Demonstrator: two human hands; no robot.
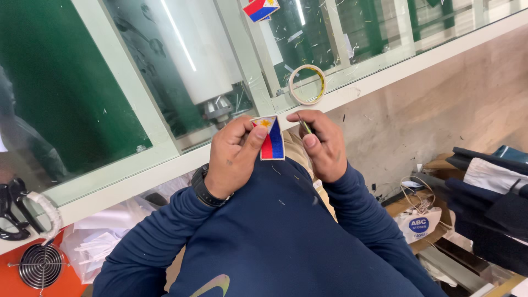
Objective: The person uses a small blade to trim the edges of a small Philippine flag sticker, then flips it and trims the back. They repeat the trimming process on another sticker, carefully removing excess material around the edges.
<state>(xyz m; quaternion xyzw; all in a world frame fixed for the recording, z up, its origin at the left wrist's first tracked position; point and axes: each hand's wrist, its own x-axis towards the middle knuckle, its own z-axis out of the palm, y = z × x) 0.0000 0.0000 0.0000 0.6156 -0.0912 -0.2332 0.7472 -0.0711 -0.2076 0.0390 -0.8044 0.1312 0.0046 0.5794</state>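
Head view shows our two hands raised close together above our dark blue sleeves, just in front of a glass-topped surface [165, 165] with a pale frame. Our left hand [234, 159] pinches a small embroidered patch [271, 138] between thumb and fingers, gripping its left edge. The patch is a flat rectangle of stitched cloth, red and blue with a white corner bearing a yellow sun, bound with a pale border. Its long axis runs up and down, nearly vertical, tipped slightly. It sits between the two hands, touching the left one, with the right just beside its right edge.

Our right hand [322, 146] is curled shut around a thin greenish tool [304, 126], a slender stick-like thing of which only a short piece shows between thumb and forefinger; we cannot tell what kind of tool it is. Its tip lies near the patch's upper right corner. The left hand is the carrier, the right the nearer to the free edge.

On the frame beyond the hands stands a roll of tape [307, 84], a thin pale ring on edge. A second patch [260, 9] of the same colours lies on the glass at the top. Black scissors [14, 212] rest at far left.
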